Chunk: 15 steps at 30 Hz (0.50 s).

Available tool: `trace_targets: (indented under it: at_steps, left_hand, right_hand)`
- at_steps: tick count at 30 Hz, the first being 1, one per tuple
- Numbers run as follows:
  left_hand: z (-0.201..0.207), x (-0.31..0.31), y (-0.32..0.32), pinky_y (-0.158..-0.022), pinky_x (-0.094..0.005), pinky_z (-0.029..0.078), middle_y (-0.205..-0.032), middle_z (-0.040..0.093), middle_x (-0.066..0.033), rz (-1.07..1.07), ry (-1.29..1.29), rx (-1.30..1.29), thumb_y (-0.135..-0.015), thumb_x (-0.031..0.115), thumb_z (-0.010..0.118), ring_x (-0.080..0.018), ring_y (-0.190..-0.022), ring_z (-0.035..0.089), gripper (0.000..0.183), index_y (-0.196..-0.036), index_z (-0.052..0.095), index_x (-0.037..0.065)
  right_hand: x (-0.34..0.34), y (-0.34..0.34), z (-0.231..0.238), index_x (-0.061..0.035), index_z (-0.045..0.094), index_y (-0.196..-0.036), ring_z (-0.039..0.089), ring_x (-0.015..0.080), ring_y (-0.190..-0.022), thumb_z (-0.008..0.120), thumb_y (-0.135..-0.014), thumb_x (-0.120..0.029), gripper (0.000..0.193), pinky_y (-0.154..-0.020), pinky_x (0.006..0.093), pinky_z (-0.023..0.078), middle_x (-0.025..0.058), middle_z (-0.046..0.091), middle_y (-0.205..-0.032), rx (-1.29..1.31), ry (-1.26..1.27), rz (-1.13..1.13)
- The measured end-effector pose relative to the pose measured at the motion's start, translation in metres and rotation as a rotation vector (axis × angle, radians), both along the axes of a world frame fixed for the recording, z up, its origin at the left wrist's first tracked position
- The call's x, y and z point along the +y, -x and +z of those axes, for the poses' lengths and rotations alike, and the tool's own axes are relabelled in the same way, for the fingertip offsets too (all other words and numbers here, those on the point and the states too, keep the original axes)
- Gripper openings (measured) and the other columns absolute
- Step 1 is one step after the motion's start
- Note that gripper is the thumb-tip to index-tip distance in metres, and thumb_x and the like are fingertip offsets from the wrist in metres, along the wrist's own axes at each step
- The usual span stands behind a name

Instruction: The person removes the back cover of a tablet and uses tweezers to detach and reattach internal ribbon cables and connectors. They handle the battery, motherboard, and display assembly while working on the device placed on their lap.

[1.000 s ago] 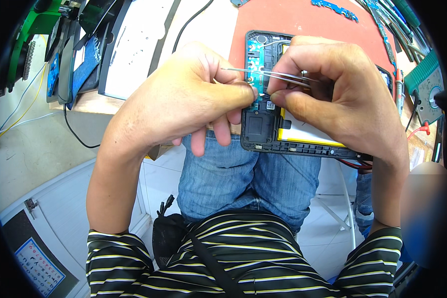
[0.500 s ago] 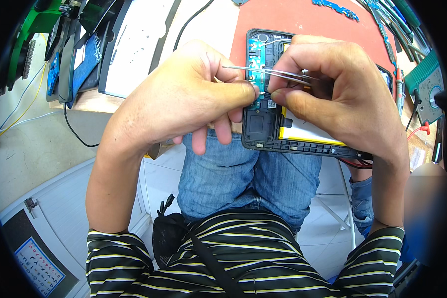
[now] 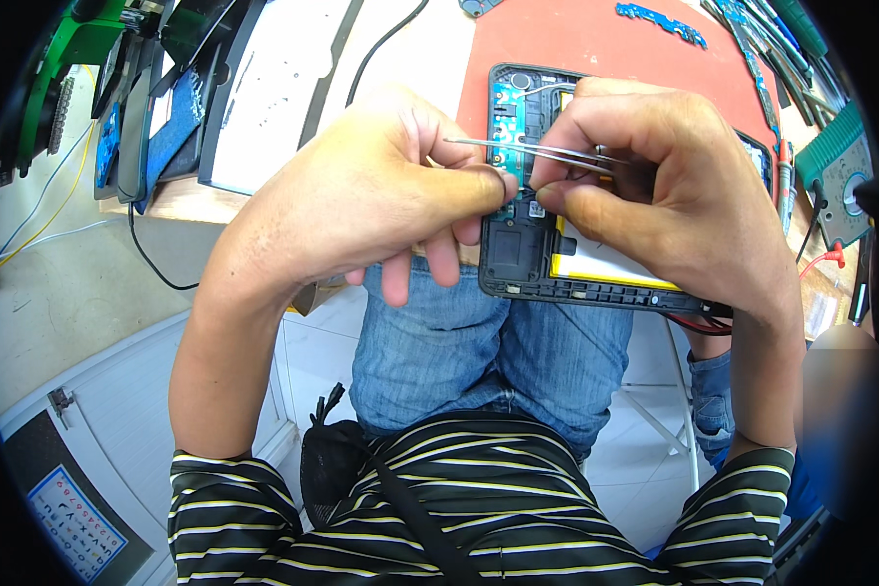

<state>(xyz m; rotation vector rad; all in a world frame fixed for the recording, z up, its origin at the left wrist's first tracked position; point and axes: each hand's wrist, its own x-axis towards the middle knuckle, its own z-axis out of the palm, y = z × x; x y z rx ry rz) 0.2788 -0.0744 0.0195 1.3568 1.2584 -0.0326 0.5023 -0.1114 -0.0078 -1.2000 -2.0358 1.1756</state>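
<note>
An opened tablet (image 3: 507, 256) with a black frame extends past the table's near edge, above my lap. Inside it are a green-blue circuit board (image 3: 507, 103) along the left side and a white battery (image 3: 606, 258) edged in yellow. My left hand (image 3: 400, 190) closes at the tablet's left edge, thumb tip over the board and other fingers curled lower; what lies under the thumb is hidden. My right hand (image 3: 669, 186) holds metal tweezers (image 3: 527, 149), whose points reach left across the board. Its thumb and index finger also pinch low over the board's right side; anything tiny between them is hidden.
A red mat (image 3: 547, 39) covers the table behind the tablet, with a loose blue circuit strip (image 3: 660, 25) on it. Several tools (image 3: 781, 59) lie at the far right, near a green-and-grey device (image 3: 843, 186). Electronic parts and a blue piece (image 3: 174, 122) crowd the left.
The tablet and both hands sit very slightly lower in the picture, as does the table. The grips look the same, and the tweezers still point left.
</note>
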Motion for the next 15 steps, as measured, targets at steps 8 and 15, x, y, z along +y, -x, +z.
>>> trace_targets:
  at_steps: [8,15]
  left_hand:
    - [0.0011,0.0011,0.0006,-0.028,-0.0186,0.035,-0.057,0.069,-0.0098,-0.009,0.014,-0.015,-0.098,0.023,0.070,-0.0103,-0.034,0.058,0.034,-0.071,0.071,0.001]
    - [0.0000,0.0028,0.0024,-0.028,-0.0191,0.037,-0.061,0.070,-0.0111,-0.009,0.042,-0.019,-0.098,0.022,0.070,-0.0115,-0.035,0.060,0.030,-0.079,0.072,-0.001]
  right_hand:
    - [0.0000,0.0001,0.0024,0.0014,0.070,-0.093,0.061,0.0079,-0.074,0.069,-0.084,0.006,0.011,-0.061,0.0238,0.044,0.0031,0.061,-0.086,-0.008,-0.002,0.007]
    - [-0.0002,0.0014,0.0025,0.0010,0.069,-0.093,0.059,0.0071,-0.073,0.070,-0.083,0.005,0.010,-0.061,0.0233,0.043,0.0027,0.061,-0.085,0.006,-0.014,-0.005]
